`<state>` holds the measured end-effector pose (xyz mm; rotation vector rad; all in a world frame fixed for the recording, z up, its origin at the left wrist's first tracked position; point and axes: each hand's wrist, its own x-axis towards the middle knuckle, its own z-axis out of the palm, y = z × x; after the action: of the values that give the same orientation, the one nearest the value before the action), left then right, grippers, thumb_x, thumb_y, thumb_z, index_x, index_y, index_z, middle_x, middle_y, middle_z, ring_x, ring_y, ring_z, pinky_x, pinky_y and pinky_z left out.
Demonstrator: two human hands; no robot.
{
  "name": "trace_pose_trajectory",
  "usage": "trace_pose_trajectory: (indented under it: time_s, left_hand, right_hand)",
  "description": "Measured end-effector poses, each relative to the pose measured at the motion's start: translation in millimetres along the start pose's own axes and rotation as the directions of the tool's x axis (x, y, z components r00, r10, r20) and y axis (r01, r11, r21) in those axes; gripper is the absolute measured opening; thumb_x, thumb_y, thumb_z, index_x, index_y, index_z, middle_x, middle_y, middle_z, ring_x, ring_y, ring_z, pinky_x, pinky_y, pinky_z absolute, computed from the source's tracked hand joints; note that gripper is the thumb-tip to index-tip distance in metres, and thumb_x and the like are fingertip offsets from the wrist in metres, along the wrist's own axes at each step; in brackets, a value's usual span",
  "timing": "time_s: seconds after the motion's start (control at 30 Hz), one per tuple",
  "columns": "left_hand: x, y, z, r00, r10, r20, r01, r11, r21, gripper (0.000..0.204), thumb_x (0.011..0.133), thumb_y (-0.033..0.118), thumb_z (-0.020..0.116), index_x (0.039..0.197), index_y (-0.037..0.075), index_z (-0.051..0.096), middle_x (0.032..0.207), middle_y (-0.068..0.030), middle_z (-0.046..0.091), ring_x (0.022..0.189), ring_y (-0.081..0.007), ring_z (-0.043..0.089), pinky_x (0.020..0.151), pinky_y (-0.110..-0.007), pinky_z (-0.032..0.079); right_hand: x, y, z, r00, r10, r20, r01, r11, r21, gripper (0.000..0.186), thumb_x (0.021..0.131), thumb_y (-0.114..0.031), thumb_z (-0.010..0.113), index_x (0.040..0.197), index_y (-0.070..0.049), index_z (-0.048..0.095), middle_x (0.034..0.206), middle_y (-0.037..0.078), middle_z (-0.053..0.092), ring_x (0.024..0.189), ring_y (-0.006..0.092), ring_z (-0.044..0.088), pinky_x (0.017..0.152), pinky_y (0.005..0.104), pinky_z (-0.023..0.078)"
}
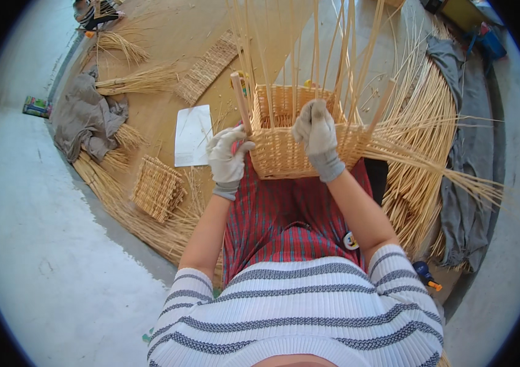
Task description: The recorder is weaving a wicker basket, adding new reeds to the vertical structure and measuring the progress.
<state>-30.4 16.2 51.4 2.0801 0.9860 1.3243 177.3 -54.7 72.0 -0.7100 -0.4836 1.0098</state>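
Note:
A half-woven wicker basket rests on my lap over red plaid cloth, with long pale stakes rising from it. Wooden rods stand at its corners, one on the left and one on the right. My left hand, in a whitish glove, is at the basket's left corner, fingers curled and thumb against the weave. My gloved right hand is closed at the near rim, its fingertips pinched on an upright wicker strand; the exact grip is partly hidden by the glove.
Loose wicker bundles lie on the right beside grey cloth. At left are a stack of woven panels, a white paper sheet, grey cloth and more wicker. Farther ahead lies a flat woven strip.

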Motion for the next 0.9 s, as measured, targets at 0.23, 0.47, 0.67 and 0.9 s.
trace_pose_trajectory:
  time_s: [0.23,0.47,0.67,0.9]
  left_hand:
    - [-1.7,-9.6,1.4,0.991,-0.031,0.134,0.004,0.981,0.194,0.033,0.065,0.004,0.086,0.09,0.007,0.065,0.095,-0.0083,0.07,0.092,-0.0246,0.064,0.084,-0.037,0.049]
    - [6.4,-10.8,-2.7,0.987,0.029,0.156,-0.054,0.986,0.159,0.034,0.065,0.004,0.085,0.093,0.007,0.065,0.095,-0.008,0.069,0.091,-0.0267,0.064,0.084,-0.037,0.05]
    - [0.2,19.3,7.0,0.999,-0.021,0.049,0.016,0.994,0.11,0.029,0.08,0.009,0.077,0.105,0.007,0.063,0.098,-0.0111,0.069,0.08,-0.0261,0.067,0.072,-0.035,0.055]
    - [34.2,18.2,48.6,0.762,-0.411,0.501,0.395,0.907,0.143,0.026,0.099,0.02,0.056,0.122,0.008,0.049,0.099,-0.0203,0.068,0.082,-0.0359,0.068,0.069,-0.045,0.053]
  right_hand:
    - [14.2,-6.5,51.6,0.995,-0.052,0.089,0.073,0.967,-0.245,0.043,0.104,-0.039,0.048,0.083,-0.002,0.055,0.072,0.001,0.052,0.064,0.0096,0.046,0.059,0.0268,0.042]
    - [5.4,17.0,-9.4,0.986,0.144,0.087,-0.138,0.988,-0.072,0.053,0.103,-0.054,0.042,0.077,-0.008,0.052,0.058,-0.002,0.041,0.05,0.0113,0.043,0.049,0.0263,0.036]
    - [0.7,17.6,-41.1,0.999,-0.036,-0.019,0.038,0.99,0.138,0.042,0.106,-0.038,0.045,0.079,-0.005,0.051,0.065,0.004,0.05,0.059,0.0178,0.056,0.079,0.034,0.057]
    - [-15.3,-9.1,-45.5,0.995,0.035,-0.092,-0.073,0.893,-0.444,0.019,0.102,-0.02,0.057,0.111,-0.005,0.065,0.101,0.004,0.07,0.094,0.0151,0.066,0.084,0.031,0.055]
